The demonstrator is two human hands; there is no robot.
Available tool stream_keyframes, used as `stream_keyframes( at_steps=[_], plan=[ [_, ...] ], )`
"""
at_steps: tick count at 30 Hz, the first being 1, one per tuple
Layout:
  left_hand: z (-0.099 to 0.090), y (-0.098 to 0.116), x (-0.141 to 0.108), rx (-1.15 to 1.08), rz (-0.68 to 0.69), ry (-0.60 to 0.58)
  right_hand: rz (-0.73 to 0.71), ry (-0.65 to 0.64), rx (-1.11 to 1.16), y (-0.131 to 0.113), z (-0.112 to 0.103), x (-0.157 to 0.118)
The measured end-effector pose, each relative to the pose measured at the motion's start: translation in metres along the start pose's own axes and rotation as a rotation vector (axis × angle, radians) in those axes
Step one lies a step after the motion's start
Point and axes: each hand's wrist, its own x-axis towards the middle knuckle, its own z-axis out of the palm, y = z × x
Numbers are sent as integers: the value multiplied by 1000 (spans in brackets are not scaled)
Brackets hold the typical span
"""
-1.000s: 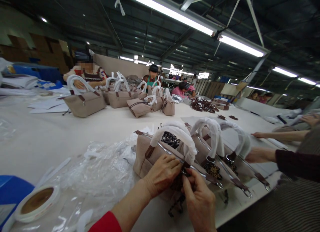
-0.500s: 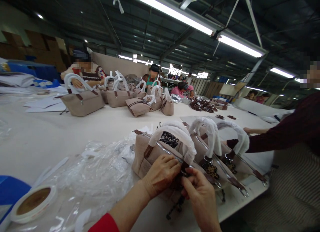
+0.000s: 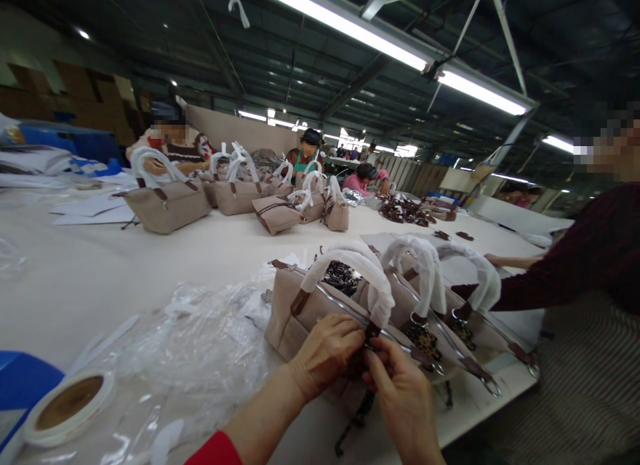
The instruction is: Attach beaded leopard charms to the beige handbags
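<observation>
A beige handbag (image 3: 287, 311) stands in front of me, its two handles (image 3: 350, 259) wrapped in white paper. At the brown tab under the near handle, my left hand (image 3: 330, 351) is closed, knuckles up, against the bag's front. My right hand (image 3: 404, 388) pinches beside it at the same spot. Between them is a dark bag charm, mostly hidden by my fingers, with a black beaded strand (image 3: 357, 421) dangling below. Just behind stand two similar bags, with leopard-print flower charms (image 3: 424, 338) hanging from rings at their handles.
Clear plastic bags (image 3: 200, 345) and a tape roll (image 3: 70, 408) lie to my left on the white table (image 3: 220, 251). Several wrapped-handle handbags (image 3: 167, 205) stand farther back, near a pile of brown straps (image 3: 407, 210). A co-worker's dark sleeve (image 3: 545, 278) reaches in from the right.
Both hands stay at the handle tab, with only small finger movements. The black strand hangs slightly differently. On the right, the co-worker has shifted a little, leaning inward.
</observation>
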Motion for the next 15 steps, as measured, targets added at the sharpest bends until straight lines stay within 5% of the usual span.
stream_keyframes(
  at_steps=[5,15],
  plan=[
    [6,4,-1,-153,-116,112,-8,-27,34,4,-1,-1],
    [6,12,5,-283,-398,131,-13,-22,143,-2,-3,0]
  ],
)
